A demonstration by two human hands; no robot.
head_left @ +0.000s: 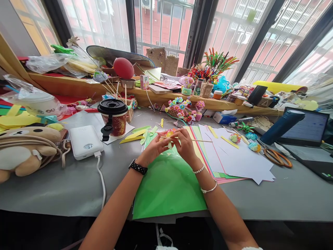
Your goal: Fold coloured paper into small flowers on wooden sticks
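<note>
1. Left hand (pixel 155 149) and right hand (pixel 185 142) together, centre of frame, fingertips nearly meeting.
2. Left fingers closed on small pink-and-yellow paper piece (pixel 170 133); exact grip partly hidden by fingers.
3. Right thumb and fingers pinch thin stick (pixel 203 141); stick roughly level, free end pointing to frame right, other end at the paper piece.
4. Below hands, lower centre: glossy green sheet (pixel 169 187) on grey table (pixel 57 194), reaching the near edge.
5. Just left of hands: loose yellow and green paper strips (pixel 134 136), overlapping.
6. Right of centre: fanned white sheets (pixel 241 156) over coloured ones, yellow strip (pixel 230 142) lying on top.
7. Farther right: crumpled paper flowers (pixel 254 147), then scissors (pixel 278 158) with orange-brown handles.
8. Right edge: open laptop (pixel 309 152), dark blue cylinder (pixel 282 127) leaning across in front of its screen.
9. Left of centre: red patterned cup (pixel 118 123), black lid on; white power bank (pixel 85 140) near it, cable plugged in.
10. Left edge: plush bear (pixel 23 152), cord wrapped around it.
11. Upper centre: colourful flower bunch (pixel 179 107) before the ledge; red ball (pixel 124 68) upper left of centre, above a tin.
</note>
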